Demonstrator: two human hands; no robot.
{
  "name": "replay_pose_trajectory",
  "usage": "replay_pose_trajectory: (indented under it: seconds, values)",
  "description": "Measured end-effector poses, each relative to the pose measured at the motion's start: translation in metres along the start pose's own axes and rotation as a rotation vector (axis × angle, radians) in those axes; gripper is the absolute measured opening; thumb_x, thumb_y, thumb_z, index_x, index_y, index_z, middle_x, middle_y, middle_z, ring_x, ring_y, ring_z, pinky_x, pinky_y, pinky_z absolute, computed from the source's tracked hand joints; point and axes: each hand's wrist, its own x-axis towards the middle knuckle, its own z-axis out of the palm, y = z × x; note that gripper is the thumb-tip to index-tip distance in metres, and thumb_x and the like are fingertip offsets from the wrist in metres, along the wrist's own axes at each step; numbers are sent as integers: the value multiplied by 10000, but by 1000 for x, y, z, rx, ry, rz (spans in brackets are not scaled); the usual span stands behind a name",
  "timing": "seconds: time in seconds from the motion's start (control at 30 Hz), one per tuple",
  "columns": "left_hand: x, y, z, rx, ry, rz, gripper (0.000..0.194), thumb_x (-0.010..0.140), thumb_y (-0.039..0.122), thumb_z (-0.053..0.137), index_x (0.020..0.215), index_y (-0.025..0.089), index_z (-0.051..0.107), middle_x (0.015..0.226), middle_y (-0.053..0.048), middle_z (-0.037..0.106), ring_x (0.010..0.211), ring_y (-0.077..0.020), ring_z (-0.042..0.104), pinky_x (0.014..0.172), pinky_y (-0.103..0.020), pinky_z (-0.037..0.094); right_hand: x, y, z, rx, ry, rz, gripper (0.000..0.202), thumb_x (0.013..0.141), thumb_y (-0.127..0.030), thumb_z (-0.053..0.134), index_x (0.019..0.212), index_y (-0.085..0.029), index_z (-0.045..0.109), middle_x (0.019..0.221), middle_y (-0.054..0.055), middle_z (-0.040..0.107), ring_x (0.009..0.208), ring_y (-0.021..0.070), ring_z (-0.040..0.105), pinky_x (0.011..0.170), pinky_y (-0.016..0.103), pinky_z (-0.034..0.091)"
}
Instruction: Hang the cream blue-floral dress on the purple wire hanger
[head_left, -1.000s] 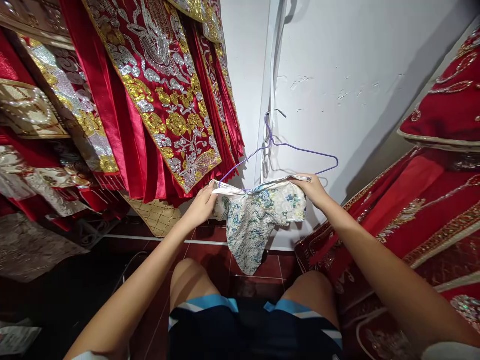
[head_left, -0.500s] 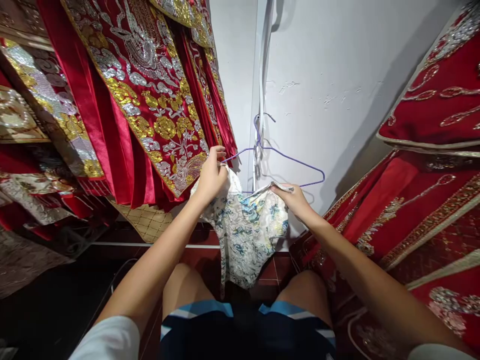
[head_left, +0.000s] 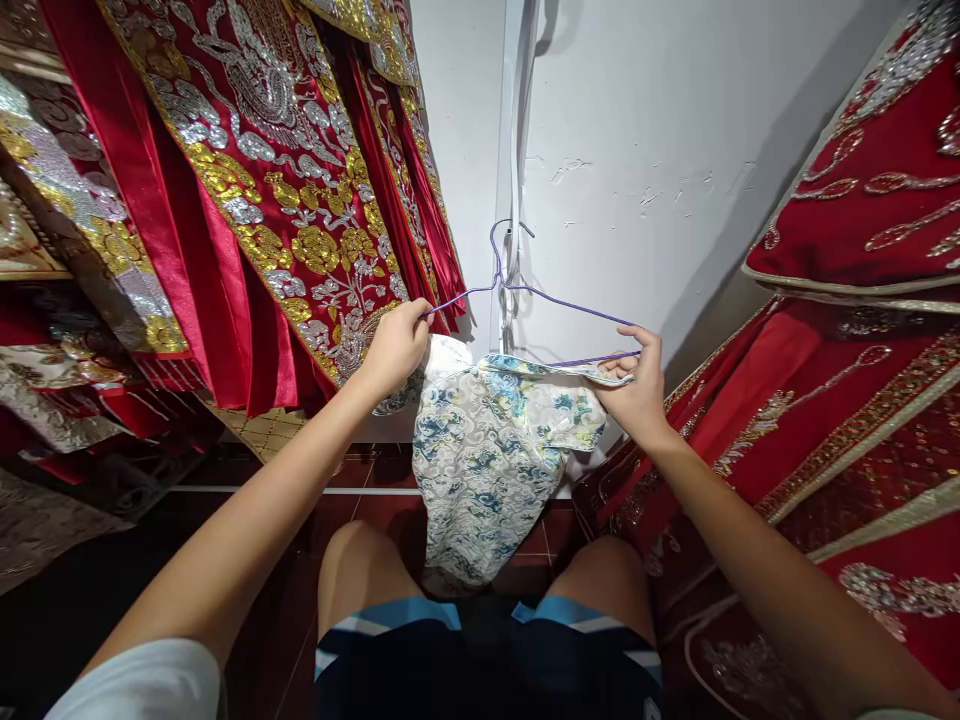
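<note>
A purple wire clothes hanger is held upright in front of me, its hook close to a white strip on the wall. Below it hangs a floral top, off-white with blue and yellow patterns. My left hand is closed around the hanger's left end, with the top's white inner edge against the fingers. On the other side, my right hand pinches the top's upper edge at the right end of the hanger, fingers bent around the wire. The top's lower part drops between my knees.
Red robes with gold and silver embroidery hang on the left. More beaded red garments hang on the right. A white wall stands ahead, and dark red floor tiles lie below.
My right hand has moved right and slightly up, from the top's edge to the hanger's right end, stretching the neckline wider. My left hand has shifted left along with the top.
</note>
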Motion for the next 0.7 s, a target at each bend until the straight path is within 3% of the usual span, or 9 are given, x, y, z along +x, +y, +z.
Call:
replay_pose_trajectory:
  seconds: [0.1,0.17,0.27,0.37,0.43,0.57,0.7]
  values:
    - [0,1,1,0,-2,-8,160,873,146,424,750,195,513,703,-38,551,680,-193,485,671,-316,346,2,-1,-8,-60,-59,32,1033,754,-424,748,1588,-186,187,910,78,721,722,251,657,727,410,538]
    - [0,1,2,4,-7,-10,163,877,150,423,740,197,496,702,-39,543,674,-192,474,667,-319,340,8,-2,-13,-129,-101,67,1085,740,-474,761,1603,-147,190,891,93,726,729,270,656,724,424,534]
    - [1,1,3,10,-13,-7,166,871,148,429,721,198,479,703,-39,531,667,-189,465,664,-322,336,18,1,-19,-233,-123,111,983,662,-535,807,1479,-100,476,918,135,726,792,307,668,721,421,524]
    - [1,2,4,16,-16,3,165,867,153,436,716,195,486,721,-45,537,690,-195,481,679,-328,351,23,2,-24,-251,-166,117,620,668,-587,783,1093,-138,733,899,131,732,767,287,666,693,386,509]
    - [2,3,4,23,-16,5,171,871,162,438,713,193,497,734,-50,543,703,-199,493,689,-332,365,25,1,-26,-230,-143,105,565,683,-607,773,1029,-164,724,844,107,731,726,264,659,671,365,503]
    - [2,4,3,33,-20,12,173,858,155,435,705,191,507,743,-54,543,721,-205,505,708,-341,393,33,0,-29,-234,-18,81,790,641,-566,830,1285,-161,614,903,123,743,788,284,673,714,379,518]
    - [3,1,2,45,-24,11,151,847,137,447,743,184,546,803,-71,549,808,-226,533,799,-377,439,45,4,-29,-195,-87,158,560,627,-524,821,1049,-163,745,947,115,751,860,296,683,732,374,512]
